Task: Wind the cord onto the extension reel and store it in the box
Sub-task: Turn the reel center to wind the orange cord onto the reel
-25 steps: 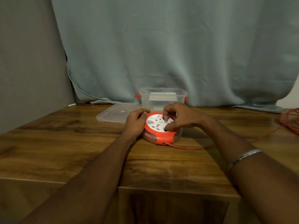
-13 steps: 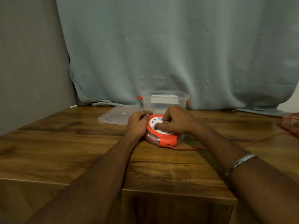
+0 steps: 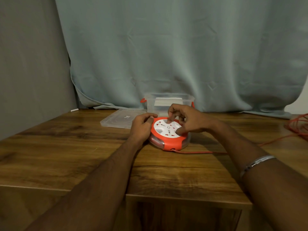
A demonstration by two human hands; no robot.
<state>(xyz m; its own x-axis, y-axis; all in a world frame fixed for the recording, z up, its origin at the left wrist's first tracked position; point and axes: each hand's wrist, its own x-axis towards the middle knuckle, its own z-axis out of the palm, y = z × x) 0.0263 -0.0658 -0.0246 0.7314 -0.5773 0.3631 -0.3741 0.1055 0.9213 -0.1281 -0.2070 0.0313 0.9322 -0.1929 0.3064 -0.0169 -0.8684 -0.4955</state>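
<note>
A round orange extension reel [image 3: 173, 142] with a white socket face lies flat in the middle of the wooden table [image 3: 66, 155]. My left hand [image 3: 142, 126] grips its left rim. My right hand [image 3: 186, 120] rests on the white face, one fingertip pressed into it at the far side and the thumb at the near right. An orange cord [image 3: 200, 152] leaves the reel's front and runs right to a loose pile [image 3: 298, 125] at the table's right edge. A clear plastic box [image 3: 168, 102] with orange latches stands open just behind the reel.
The box's clear lid [image 3: 120, 120] lies flat to the left of the box. A pale curtain [image 3: 183, 55] hangs behind the table and a grey wall [image 3: 33, 64] stands on the left. The table's front edge is close to me.
My right hand has turned on the reel's white face, its fingers shifting from the near side to the far side. The left hand keeps its grip on the rim.
</note>
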